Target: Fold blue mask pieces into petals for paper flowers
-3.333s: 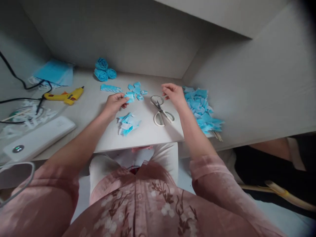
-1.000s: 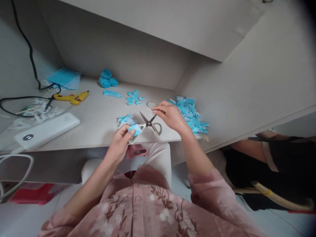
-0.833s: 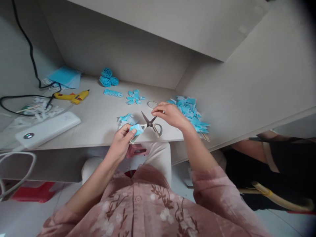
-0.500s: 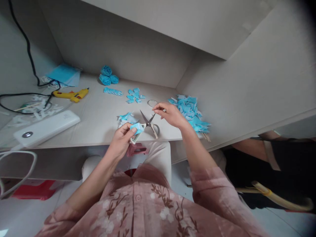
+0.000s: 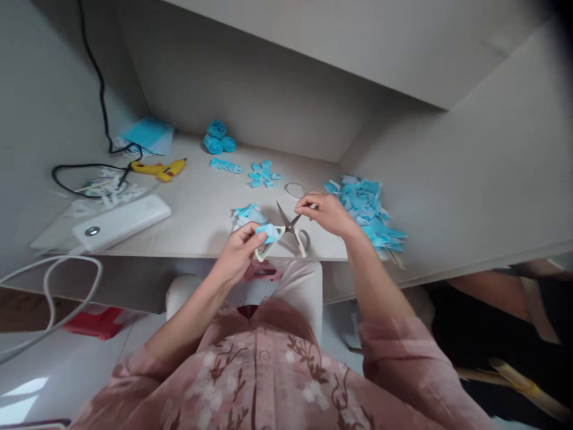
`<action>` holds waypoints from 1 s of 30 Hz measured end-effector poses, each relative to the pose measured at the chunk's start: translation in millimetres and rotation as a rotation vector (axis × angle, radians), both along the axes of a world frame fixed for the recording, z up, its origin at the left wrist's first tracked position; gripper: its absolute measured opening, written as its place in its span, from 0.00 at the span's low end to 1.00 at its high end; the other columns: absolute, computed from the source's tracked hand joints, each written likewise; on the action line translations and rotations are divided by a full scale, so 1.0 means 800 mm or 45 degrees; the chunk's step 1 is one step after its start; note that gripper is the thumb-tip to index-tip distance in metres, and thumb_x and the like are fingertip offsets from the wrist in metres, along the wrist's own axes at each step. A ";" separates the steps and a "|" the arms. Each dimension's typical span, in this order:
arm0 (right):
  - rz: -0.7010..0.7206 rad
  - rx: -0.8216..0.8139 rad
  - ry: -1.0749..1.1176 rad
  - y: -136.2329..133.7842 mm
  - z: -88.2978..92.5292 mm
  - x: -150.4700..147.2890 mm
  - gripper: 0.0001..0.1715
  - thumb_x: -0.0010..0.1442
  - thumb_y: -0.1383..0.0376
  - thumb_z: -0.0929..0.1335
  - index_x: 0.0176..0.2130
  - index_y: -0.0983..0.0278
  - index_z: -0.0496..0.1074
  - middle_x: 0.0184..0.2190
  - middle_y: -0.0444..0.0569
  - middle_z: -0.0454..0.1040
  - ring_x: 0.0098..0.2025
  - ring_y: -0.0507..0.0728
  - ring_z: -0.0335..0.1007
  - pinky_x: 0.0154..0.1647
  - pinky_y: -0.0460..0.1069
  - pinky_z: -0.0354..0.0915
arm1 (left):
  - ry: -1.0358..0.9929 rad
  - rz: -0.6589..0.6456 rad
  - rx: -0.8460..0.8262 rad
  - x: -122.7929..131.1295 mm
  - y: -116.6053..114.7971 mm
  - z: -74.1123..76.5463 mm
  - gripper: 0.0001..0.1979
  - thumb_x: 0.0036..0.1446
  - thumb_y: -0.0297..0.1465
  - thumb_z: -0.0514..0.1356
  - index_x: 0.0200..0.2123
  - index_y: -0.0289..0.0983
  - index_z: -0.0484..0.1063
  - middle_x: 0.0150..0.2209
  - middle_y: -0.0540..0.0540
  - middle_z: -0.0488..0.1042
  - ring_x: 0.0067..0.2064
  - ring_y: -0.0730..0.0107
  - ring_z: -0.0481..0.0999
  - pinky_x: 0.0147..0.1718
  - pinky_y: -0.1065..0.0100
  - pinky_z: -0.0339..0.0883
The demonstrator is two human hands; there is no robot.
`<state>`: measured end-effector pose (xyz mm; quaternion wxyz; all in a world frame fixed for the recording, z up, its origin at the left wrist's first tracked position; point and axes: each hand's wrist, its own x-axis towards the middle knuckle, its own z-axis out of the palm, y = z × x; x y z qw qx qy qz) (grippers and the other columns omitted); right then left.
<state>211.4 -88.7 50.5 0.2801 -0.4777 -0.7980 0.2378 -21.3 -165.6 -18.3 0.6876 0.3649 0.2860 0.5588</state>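
My left hand [image 5: 239, 251] is closed at the desk's front edge. Its thumb and fingers pinch a small folded blue paper piece [image 5: 269, 233] against one white handle loop of the scissors [image 5: 292, 229]. The scissors are open, with their blades pointing away from me. My right hand [image 5: 329, 213] is closed in a pinch at the tip of the right blade. A small heap of blue pieces [image 5: 246, 213] lies just behind my left hand.
A big pile of blue cut pieces [image 5: 367, 209] lies right of my right hand. Farther back lie a thin ring [image 5: 294, 190], loose blue pieces [image 5: 264, 174] and blue paper roses [image 5: 218, 137]. At left are a yellow glue gun [image 5: 159, 169] and a white power block [image 5: 120, 221]. Another person's arm [image 5: 505, 295] is at lower right.
The scissors lay on the desk 3.3 s ago; both hands now hold them up at the front edge. Over the last second the hands barely moved; the view shifted.
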 end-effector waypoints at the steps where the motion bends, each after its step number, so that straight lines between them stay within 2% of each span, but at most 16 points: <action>1: -0.034 -0.009 0.081 0.001 -0.003 -0.001 0.12 0.60 0.57 0.72 0.31 0.63 0.77 0.32 0.45 0.75 0.31 0.51 0.69 0.32 0.47 0.66 | -0.005 -0.006 -0.004 0.000 0.000 0.001 0.25 0.41 0.46 0.78 0.25 0.36 0.69 0.22 0.54 0.64 0.25 0.78 0.60 0.25 0.74 0.53; 3: -0.118 -0.064 0.333 0.003 -0.011 -0.003 0.17 0.58 0.52 0.73 0.30 0.63 0.74 0.28 0.42 0.71 0.27 0.49 0.66 0.29 0.47 0.66 | -0.040 0.015 -0.003 -0.001 0.000 0.000 0.24 0.42 0.44 0.78 0.25 0.36 0.69 0.22 0.54 0.64 0.25 0.79 0.60 0.26 0.73 0.52; 5: -0.220 -0.087 0.622 0.005 -0.017 -0.003 0.20 0.56 0.49 0.73 0.30 0.62 0.71 0.26 0.41 0.68 0.28 0.49 0.65 0.28 0.46 0.67 | -0.085 0.021 -0.002 -0.001 0.001 0.000 0.23 0.42 0.42 0.78 0.26 0.36 0.69 0.22 0.54 0.63 0.25 0.79 0.59 0.27 0.73 0.52; 7: -0.294 -0.063 0.844 0.004 -0.020 0.000 0.21 0.56 0.47 0.73 0.33 0.61 0.71 0.29 0.42 0.68 0.31 0.50 0.67 0.29 0.46 0.69 | -0.122 0.025 -0.008 -0.002 0.003 0.000 0.23 0.42 0.41 0.78 0.26 0.36 0.69 0.22 0.54 0.63 0.26 0.78 0.60 0.28 0.72 0.53; 9: -0.325 -0.007 0.937 0.000 -0.021 0.006 0.20 0.59 0.46 0.71 0.40 0.60 0.74 0.33 0.45 0.72 0.34 0.51 0.70 0.30 0.46 0.71 | -0.158 0.069 -0.005 -0.003 0.008 0.002 0.23 0.41 0.41 0.78 0.26 0.36 0.69 0.22 0.54 0.63 0.26 0.78 0.60 0.29 0.71 0.54; 12: -0.372 0.178 0.838 -0.012 -0.028 0.017 0.25 0.66 0.48 0.66 0.57 0.56 0.72 0.42 0.49 0.76 0.39 0.54 0.75 0.36 0.50 0.75 | -0.217 0.158 0.031 -0.005 0.017 0.007 0.24 0.39 0.41 0.79 0.26 0.36 0.70 0.24 0.54 0.63 0.27 0.78 0.60 0.30 0.71 0.56; 14: -0.422 0.324 0.667 -0.022 -0.040 0.021 0.31 0.69 0.49 0.64 0.66 0.56 0.64 0.46 0.53 0.78 0.43 0.56 0.77 0.39 0.52 0.76 | -0.246 0.181 0.049 -0.006 0.022 0.011 0.23 0.40 0.40 0.79 0.26 0.36 0.70 0.23 0.54 0.62 0.27 0.78 0.60 0.30 0.71 0.56; 16: -0.455 0.354 0.488 -0.032 -0.054 0.019 0.38 0.69 0.50 0.63 0.72 0.58 0.54 0.46 0.54 0.80 0.40 0.57 0.78 0.36 0.51 0.75 | -0.265 0.178 0.050 -0.006 0.026 0.013 0.23 0.41 0.39 0.79 0.26 0.36 0.70 0.23 0.55 0.61 0.27 0.78 0.60 0.30 0.71 0.56; 19: -0.470 0.249 0.294 -0.043 -0.070 0.008 0.42 0.70 0.51 0.63 0.75 0.63 0.49 0.32 0.46 0.80 0.27 0.54 0.72 0.32 0.50 0.71 | -0.308 0.158 0.042 -0.003 0.027 0.015 0.23 0.41 0.38 0.80 0.27 0.36 0.70 0.23 0.55 0.60 0.27 0.78 0.60 0.31 0.72 0.58; 22: -0.489 0.246 0.342 -0.048 -0.076 -0.008 0.41 0.69 0.54 0.64 0.74 0.63 0.51 0.22 0.38 0.73 0.23 0.53 0.67 0.32 0.50 0.67 | -0.375 0.148 0.046 0.007 0.026 0.013 0.22 0.42 0.37 0.80 0.27 0.36 0.70 0.24 0.55 0.60 0.28 0.78 0.60 0.33 0.72 0.59; 27: -0.580 0.253 0.577 -0.047 -0.080 -0.034 0.41 0.69 0.57 0.63 0.74 0.61 0.49 0.19 0.35 0.67 0.21 0.53 0.63 0.27 0.49 0.63 | -0.405 0.146 0.087 0.033 0.025 0.002 0.20 0.45 0.39 0.78 0.29 0.38 0.70 0.27 0.54 0.65 0.30 0.76 0.64 0.35 0.70 0.60; 30: -0.623 0.265 0.597 -0.039 -0.083 -0.026 0.43 0.68 0.56 0.64 0.75 0.62 0.47 0.20 0.36 0.67 0.21 0.53 0.63 0.27 0.49 0.63 | -0.353 0.132 0.068 0.040 0.030 -0.007 0.20 0.46 0.41 0.77 0.30 0.38 0.71 0.28 0.53 0.68 0.32 0.74 0.67 0.37 0.69 0.61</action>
